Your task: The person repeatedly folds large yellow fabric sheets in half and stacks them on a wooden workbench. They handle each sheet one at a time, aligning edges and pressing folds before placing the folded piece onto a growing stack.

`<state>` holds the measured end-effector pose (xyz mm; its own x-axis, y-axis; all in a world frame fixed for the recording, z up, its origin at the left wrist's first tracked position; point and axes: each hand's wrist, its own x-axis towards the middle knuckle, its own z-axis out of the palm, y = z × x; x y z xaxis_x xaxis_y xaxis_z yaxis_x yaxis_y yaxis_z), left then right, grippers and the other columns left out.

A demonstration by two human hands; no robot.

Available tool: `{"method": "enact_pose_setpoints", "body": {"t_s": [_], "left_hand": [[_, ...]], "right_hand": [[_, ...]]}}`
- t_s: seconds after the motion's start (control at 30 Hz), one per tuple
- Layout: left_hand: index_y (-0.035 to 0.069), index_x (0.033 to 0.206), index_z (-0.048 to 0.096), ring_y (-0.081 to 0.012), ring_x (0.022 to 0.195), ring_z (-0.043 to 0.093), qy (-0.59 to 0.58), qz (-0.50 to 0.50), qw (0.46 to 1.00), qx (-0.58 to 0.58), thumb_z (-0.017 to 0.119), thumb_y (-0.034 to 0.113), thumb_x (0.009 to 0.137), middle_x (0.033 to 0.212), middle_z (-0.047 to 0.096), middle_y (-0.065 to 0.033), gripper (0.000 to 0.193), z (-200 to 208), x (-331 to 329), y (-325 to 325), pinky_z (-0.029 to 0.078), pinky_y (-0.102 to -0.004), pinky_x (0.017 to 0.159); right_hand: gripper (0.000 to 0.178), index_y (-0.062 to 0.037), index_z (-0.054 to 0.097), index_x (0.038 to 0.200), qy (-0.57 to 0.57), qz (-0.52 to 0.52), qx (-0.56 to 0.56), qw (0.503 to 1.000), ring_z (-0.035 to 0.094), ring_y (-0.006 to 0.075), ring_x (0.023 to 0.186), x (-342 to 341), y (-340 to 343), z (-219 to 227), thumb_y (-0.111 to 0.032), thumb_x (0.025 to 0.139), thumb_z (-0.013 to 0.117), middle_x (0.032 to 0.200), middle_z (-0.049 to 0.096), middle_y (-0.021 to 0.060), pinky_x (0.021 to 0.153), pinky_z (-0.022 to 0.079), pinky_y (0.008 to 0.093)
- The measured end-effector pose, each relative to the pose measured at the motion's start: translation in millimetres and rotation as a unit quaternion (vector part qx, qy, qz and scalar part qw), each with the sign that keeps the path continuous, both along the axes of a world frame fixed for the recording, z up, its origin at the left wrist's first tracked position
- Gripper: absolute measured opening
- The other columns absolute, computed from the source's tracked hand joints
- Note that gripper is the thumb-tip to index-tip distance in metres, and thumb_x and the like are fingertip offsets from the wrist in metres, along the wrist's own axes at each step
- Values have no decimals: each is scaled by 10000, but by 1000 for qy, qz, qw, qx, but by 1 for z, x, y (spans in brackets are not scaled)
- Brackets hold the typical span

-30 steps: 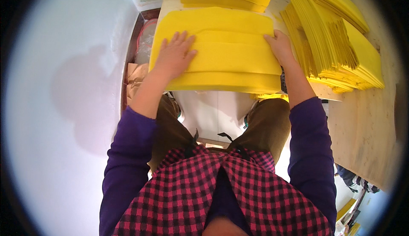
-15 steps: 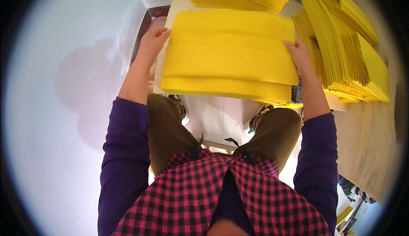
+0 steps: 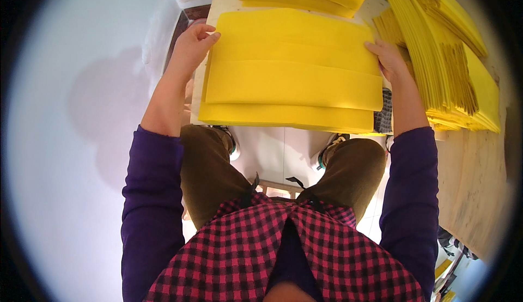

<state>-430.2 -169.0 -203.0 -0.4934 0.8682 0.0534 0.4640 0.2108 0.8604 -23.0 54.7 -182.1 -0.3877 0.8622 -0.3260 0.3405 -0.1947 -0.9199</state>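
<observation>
A folded yellow sheet (image 3: 294, 81), which looks like soft non-woven fabric, lies on a low yellow stack on the wooden table before me. Crosswise creases run over it, and a lower layer shows past its near edge. At its upper left edge, my left hand (image 3: 193, 46) pinches the rim between thumb and fingers. My right hand (image 3: 389, 59) has its thumb on top of the right edge, with the other fingers partly hidden beside or under it.
Another yellow stack (image 3: 302, 0) lies behind the sheet. To the right, several bundles of folded yellow sheets (image 3: 430, 57) lean on a wooden surface (image 3: 468, 177). A dark grey textured thing (image 3: 383, 114) shows beside my right wrist. A white wall (image 3: 71, 138) stands at the left.
My left hand has shifted slightly up and to the left along the edge. The sheet lies a little flatter over the layers below. My right hand has moved only slightly.
</observation>
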Motion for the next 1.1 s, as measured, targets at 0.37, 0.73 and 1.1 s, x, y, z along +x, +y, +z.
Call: {"method": "enact_pose_setpoints", "body": {"t_s": [0.37, 0.73, 1.1], "left_hand": [[-14, 1277, 520, -188, 999, 603, -56, -34, 998, 13, 710, 239, 825, 1128, 627, -128, 552, 2, -7, 17, 474, -297, 829], [7, 1344, 449, -220, 1168, 551, -362, -92, 927, 25, 710, 196, 858, 1229, 601, -109, 583, 24, 9, 30, 435, -340, 980], [7, 1285, 505, -194, 1065, 607, -407, -109, 907, 5, 660, 95, 871, 1198, 610, -85, 451, 13, -1, 35, 502, -331, 889]], "right_hand": [[231, -10, 610, 1158, 216, -97, 94, 967, 639, 157, 934, -9, -30, -7, -84, 941, 579, 1084, 666, 84, 805, 530, 291], [214, -16, 611, 1148, 331, -77, 99, 935, 639, 145, 939, -1, -27, -12, -83, 949, 567, 1083, 670, 74, 811, 528, 274], [241, -23, 606, 1153, 237, -82, 44, 967, 652, 156, 897, 0, -12, -27, -107, 928, 608, 1064, 671, 83, 783, 541, 284]]}}
